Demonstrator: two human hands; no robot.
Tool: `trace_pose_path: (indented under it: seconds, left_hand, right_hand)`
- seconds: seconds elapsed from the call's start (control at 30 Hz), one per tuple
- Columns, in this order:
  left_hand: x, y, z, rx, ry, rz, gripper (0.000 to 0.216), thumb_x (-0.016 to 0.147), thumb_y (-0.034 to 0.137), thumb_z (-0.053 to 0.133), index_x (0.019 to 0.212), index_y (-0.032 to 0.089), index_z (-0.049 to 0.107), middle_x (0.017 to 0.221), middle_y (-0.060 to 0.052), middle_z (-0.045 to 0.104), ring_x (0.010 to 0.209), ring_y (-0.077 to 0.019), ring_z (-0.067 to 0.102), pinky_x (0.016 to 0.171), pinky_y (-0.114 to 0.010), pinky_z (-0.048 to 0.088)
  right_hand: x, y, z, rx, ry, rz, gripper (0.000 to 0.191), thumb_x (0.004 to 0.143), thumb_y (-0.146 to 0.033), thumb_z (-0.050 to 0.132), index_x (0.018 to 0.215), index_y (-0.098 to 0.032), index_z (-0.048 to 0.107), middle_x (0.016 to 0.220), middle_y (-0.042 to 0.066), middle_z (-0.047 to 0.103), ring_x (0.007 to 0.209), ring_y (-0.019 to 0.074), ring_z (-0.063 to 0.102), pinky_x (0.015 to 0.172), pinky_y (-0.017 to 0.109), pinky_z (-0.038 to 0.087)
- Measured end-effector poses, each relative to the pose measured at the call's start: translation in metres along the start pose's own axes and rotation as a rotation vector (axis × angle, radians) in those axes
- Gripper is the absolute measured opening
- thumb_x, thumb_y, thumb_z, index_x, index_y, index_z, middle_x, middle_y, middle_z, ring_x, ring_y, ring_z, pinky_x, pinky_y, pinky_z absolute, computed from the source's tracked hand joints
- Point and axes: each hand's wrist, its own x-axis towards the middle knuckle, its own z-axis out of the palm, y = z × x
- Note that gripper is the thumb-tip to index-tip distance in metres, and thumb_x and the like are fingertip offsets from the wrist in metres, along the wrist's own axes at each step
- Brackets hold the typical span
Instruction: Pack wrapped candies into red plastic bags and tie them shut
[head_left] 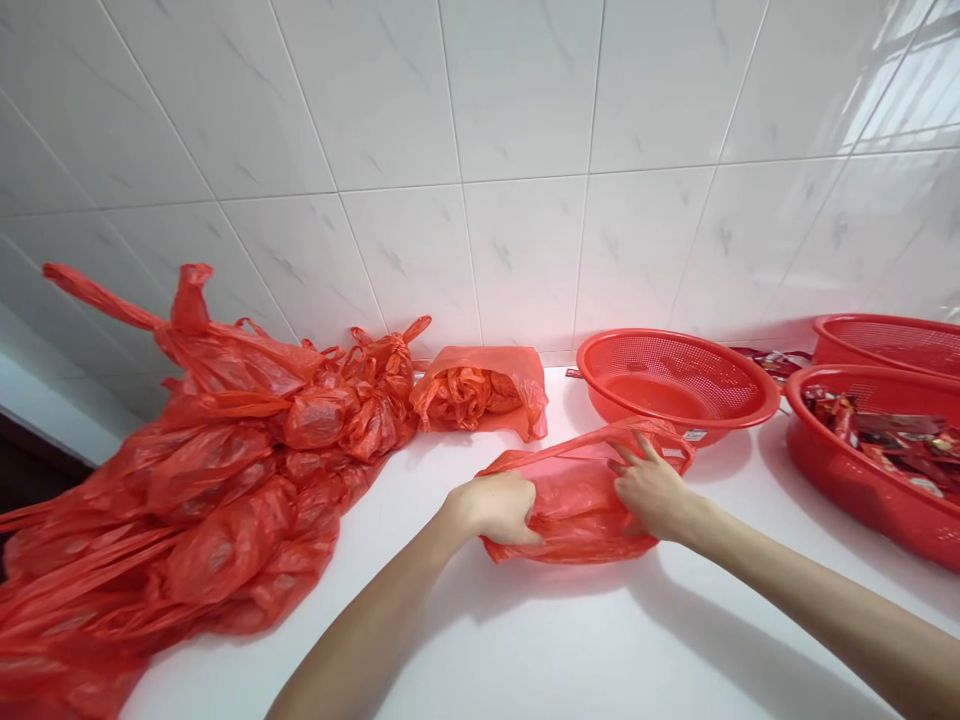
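A thin red plastic bag lies flat on the white surface, just in front of an empty red colander. The left hand has its fingers curled tight, clamped on the bag's left edge. The right hand rests on the bag's right side with its fingers splayed near the handle loop (I cannot tell whether they pinch the film). To the left sprawls a heap of knotted red bags, and a smaller stuffed bag sits against the tiled wall. At the right, 2 more red baskets stand, the nearer basket holding wrapped packets.
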Motion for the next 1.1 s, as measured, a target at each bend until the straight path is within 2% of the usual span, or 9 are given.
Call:
trace_pose_path:
  seconds: [0.17,0.27,0.33,0.4,0.53,0.67,0.83,1.0,1.1]
  left_hand:
    - [-0.008,0.004,0.0,0.017,0.015,0.057,0.029,0.075,0.031,0.059,0.051,0.021,0.046,0.047,0.002,0.043,0.05,-0.0168,0.045,0.049,-0.029,0.033]
    - [-0.018,0.008,-0.002,-0.017,0.111,0.164,0.013,0.079,0.029,0.058,0.076,0.022,0.068,0.063,0.0,0.061,0.061,-0.0189,0.056,0.053,-0.028,0.036]
    - [-0.024,0.011,-0.003,-0.041,0.203,0.237,0.02,0.084,0.025,0.054,0.095,0.024,0.072,0.079,-0.001,0.071,0.074,-0.02,0.063,0.061,-0.028,0.041]
    - [-0.028,0.015,-0.003,-0.059,0.286,0.306,0.026,0.087,0.02,0.051,0.101,0.026,0.072,0.092,-0.001,0.075,0.085,-0.02,0.066,0.069,-0.028,0.044]
    - [-0.027,0.024,0.002,0.089,0.4,0.296,0.028,0.085,0.008,0.047,0.079,0.021,0.07,0.079,-0.002,0.074,0.083,-0.0204,0.067,0.091,-0.035,0.045]
    - [-0.014,0.035,0.015,0.268,0.375,0.164,0.028,0.084,0.005,0.049,0.068,0.017,0.069,0.068,-0.007,0.071,0.088,-0.0261,0.067,0.109,-0.053,0.034]
    - [0.007,0.034,0.032,0.261,0.31,0.11,0.021,0.083,0.031,0.069,0.082,0.012,0.076,0.084,-0.016,0.075,0.101,-0.0343,0.066,0.114,-0.061,0.028]
    - [0.017,0.02,0.035,0.221,0.283,0.004,0.022,0.07,0.026,0.077,0.086,0.011,0.077,0.104,-0.022,0.074,0.124,-0.0413,0.056,0.106,-0.054,0.043]
    - [0.018,0.016,0.035,0.214,0.253,-0.016,0.026,0.071,0.023,0.073,0.092,0.009,0.078,0.114,-0.025,0.072,0.135,-0.0425,0.047,0.105,-0.048,0.046]
  right_hand:
    - [-0.012,0.003,-0.01,0.032,-0.019,-0.091,0.034,0.07,-0.025,0.085,0.098,-0.007,0.077,0.117,0.025,0.07,0.141,0.0439,0.038,0.117,0.064,0.016]
    - [-0.028,0.004,-0.025,0.112,0.066,-0.173,0.011,0.078,-0.014,0.072,0.089,-0.014,0.074,0.096,0.013,0.073,0.113,0.0335,0.061,0.11,0.054,0.032]
    - [-0.037,0.006,-0.032,0.155,0.165,-0.187,0.009,0.082,-0.01,0.064,0.085,-0.017,0.07,0.085,0.007,0.07,0.091,0.0257,0.064,0.099,0.043,0.041]
    - [-0.041,0.006,-0.034,0.173,0.276,-0.192,0.01,0.087,-0.011,0.06,0.083,-0.018,0.067,0.081,0.005,0.067,0.082,0.023,0.061,0.094,0.039,0.042]
    - [-0.037,0.003,-0.02,0.167,0.333,-0.196,0.016,0.089,-0.008,0.055,0.082,-0.016,0.067,0.084,0.008,0.068,0.089,0.0237,0.063,0.106,0.048,0.034]
    - [-0.025,0.003,0.003,0.247,0.227,-0.215,0.008,0.087,-0.016,0.064,0.089,-0.015,0.072,0.095,0.012,0.073,0.124,0.0329,0.055,0.115,0.059,0.02]
    - [-0.017,0.011,0.024,0.389,0.194,-0.18,0.044,0.077,-0.04,0.08,0.114,-0.017,0.072,0.124,0.019,0.068,0.145,0.0388,0.034,0.115,0.064,0.018]
    - [-0.013,0.013,0.035,0.45,0.123,-0.113,0.081,0.077,-0.045,0.079,0.147,-0.017,0.05,0.152,0.021,0.045,0.151,0.0422,0.018,0.113,0.067,0.024]
    - [-0.011,0.014,0.037,0.459,0.05,-0.091,0.095,0.076,-0.048,0.079,0.155,-0.017,0.037,0.159,0.021,0.032,0.15,0.0441,0.017,0.113,0.068,0.024]
